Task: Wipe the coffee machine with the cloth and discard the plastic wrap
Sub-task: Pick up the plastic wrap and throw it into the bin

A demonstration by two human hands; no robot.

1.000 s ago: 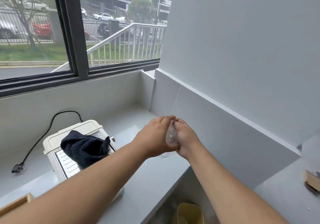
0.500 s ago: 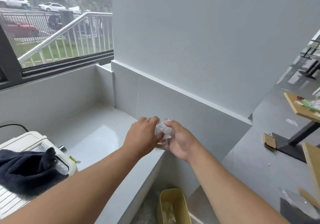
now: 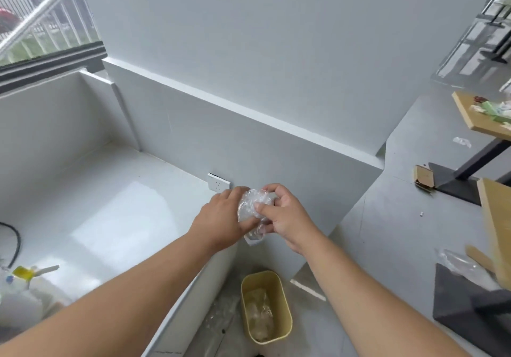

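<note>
Head view has both hands meeting just past the edge of the glossy white counter (image 3: 124,218): the left hand (image 3: 221,218) cups and the right hand (image 3: 284,218) pinches a crumpled wad of clear plastic wrap (image 3: 250,204), fingers of both curled onto it. The wad is held in the air, above and beyond the pale yellow rectangular plastic bin (image 3: 287,315) on the floor, which holds clear film. Such wrap is likely feather-light, soft, springy and clingy; best squeezed whole in one fist, since a loose tail may stick to fingers on release
</note>
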